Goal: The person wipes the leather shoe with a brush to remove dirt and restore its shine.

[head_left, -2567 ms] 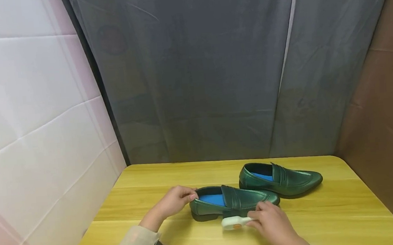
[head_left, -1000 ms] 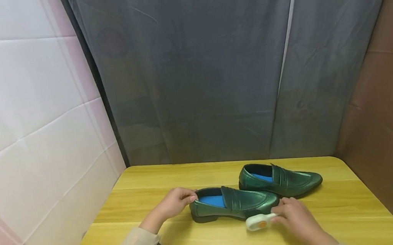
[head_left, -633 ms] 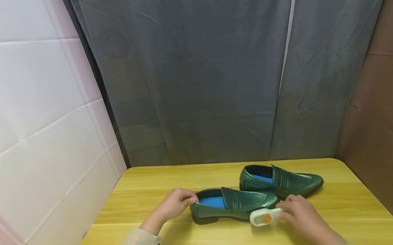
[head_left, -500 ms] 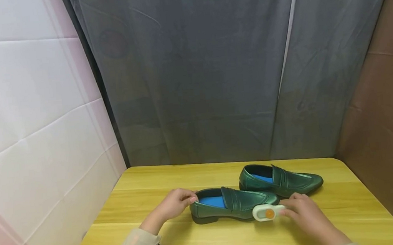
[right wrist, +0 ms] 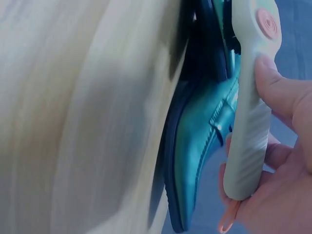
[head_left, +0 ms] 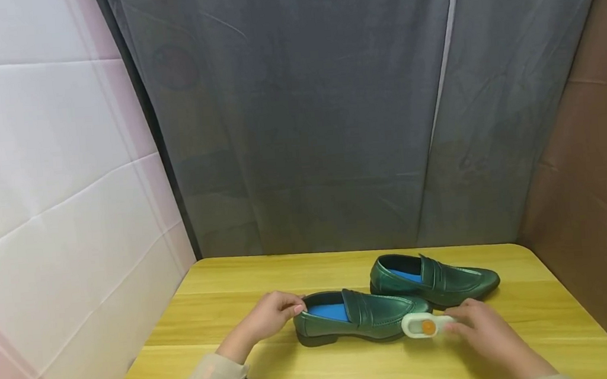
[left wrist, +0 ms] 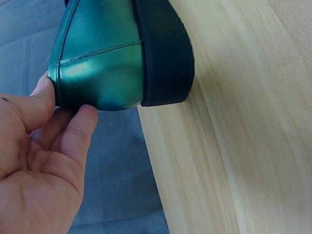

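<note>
A green loafer (head_left: pixel 383 317) with a blue insole stands upright on the table, its toe to the right. My left hand (head_left: pixel 273 315) pinches the rim at its heel; in the left wrist view the thumb and fingers hold the green heel (left wrist: pixel 105 78) above a dark heel block. My right hand (head_left: pixel 480 327) grips a pale handled brush (head_left: pixel 418 326) with an orange button, its head against the near side of the loafer's toe. Dark bristles show on the brush (right wrist: pixel 251 122) in the right wrist view, facing the shoe. An orange loop hangs from the handle's end.
The second green loafer (head_left: pixel 460 281) stands behind and to the right, close to the first one's toe. A yellow wooden table (head_left: pixel 224 273) lies under everything. A grey curtain (head_left: pixel 298 124) hangs behind, with a white wall (head_left: pixel 55 161) left and a brown one (head_left: pixel 589 149) right.
My right hand and the brush have slid rightward along the loafer's near side, from its middle to the toe. The left hand and both loafers have stayed in place.
</note>
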Available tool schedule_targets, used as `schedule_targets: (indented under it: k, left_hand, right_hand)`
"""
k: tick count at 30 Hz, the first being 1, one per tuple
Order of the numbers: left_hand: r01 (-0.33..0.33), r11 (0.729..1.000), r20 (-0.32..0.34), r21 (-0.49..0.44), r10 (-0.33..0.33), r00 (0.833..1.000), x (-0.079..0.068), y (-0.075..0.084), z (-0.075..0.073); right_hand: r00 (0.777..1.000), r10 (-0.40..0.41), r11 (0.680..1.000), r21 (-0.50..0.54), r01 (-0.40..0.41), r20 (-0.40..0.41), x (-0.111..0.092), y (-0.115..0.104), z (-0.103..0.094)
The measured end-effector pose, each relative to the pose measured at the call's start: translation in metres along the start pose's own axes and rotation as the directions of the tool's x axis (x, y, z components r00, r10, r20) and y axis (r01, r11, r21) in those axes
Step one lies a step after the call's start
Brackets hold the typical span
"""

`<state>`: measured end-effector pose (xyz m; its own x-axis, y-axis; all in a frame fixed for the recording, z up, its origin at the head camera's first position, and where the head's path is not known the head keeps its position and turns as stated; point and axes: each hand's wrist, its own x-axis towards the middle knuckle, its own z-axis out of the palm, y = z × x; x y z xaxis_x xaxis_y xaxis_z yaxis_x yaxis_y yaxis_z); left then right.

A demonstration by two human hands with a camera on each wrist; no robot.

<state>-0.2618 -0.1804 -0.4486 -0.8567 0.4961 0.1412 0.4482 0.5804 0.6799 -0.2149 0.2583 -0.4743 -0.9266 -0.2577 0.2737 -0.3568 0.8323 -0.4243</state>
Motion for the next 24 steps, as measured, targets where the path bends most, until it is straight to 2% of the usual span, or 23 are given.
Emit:
schedule_targets:
  k: [7,17,24]
  left_hand:
    - [0.003,1.0,0.006,-0.008,-0.003,1.0,0.0,0.0,0.0]
    - [-0.009,1.0,-0.006,0.012,0.009,1.0,0.0,0.002,-0.001]
    - [-0.013,1.0,-0.017,0.018,0.013,1.0,-0.001,0.002,0.0]
  right_hand:
    - [0.992,0.12,0.993,0.013,-0.119,-0.027,-0.002,0.005,-0.011]
    - [0.987,0.155,0.987,0.029,-0.157,0.05,-0.003,-0.007,-0.007]
    - [0.984,0.176,0.984,0.018,-0.176,0.014,-0.006,0.003,-0.014]
